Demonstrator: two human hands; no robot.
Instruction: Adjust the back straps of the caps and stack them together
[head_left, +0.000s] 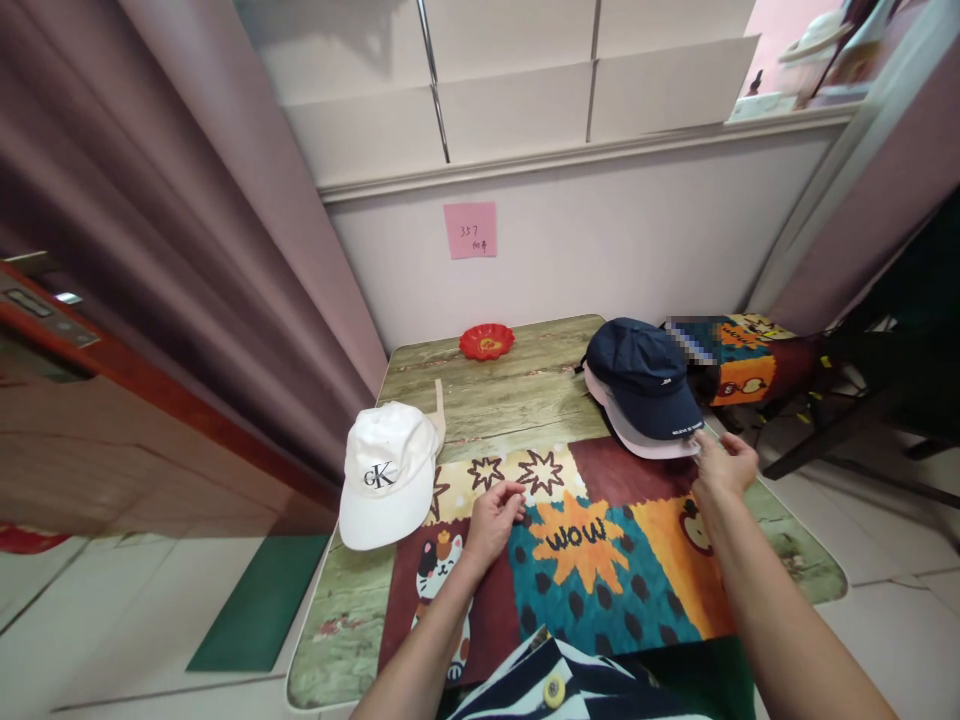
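On the right of the table, a navy baseball cap (637,365) sits stacked over a pale baseball cap (626,430), and a dark edge shows below them. My right hand (724,462) is at the front of the stack, thumb and fingers closed at the navy cap's brim; the exact grip is partly hidden. Above the patterned mat (652,590), my left hand (495,522) holds nothing, its fingers loosely bent and a little apart. To its left lies a white baseball cap (390,470) with black "CK" letters, its strap sticking out behind.
A red scalloped dish (487,342) sits near the back edge of the wood-patterned table (337,610). A pink note (471,231) is stuck on the wall behind. Purple curtains hang at left, and a dark chair (847,400) stands at right beside a patterned stool (750,365).
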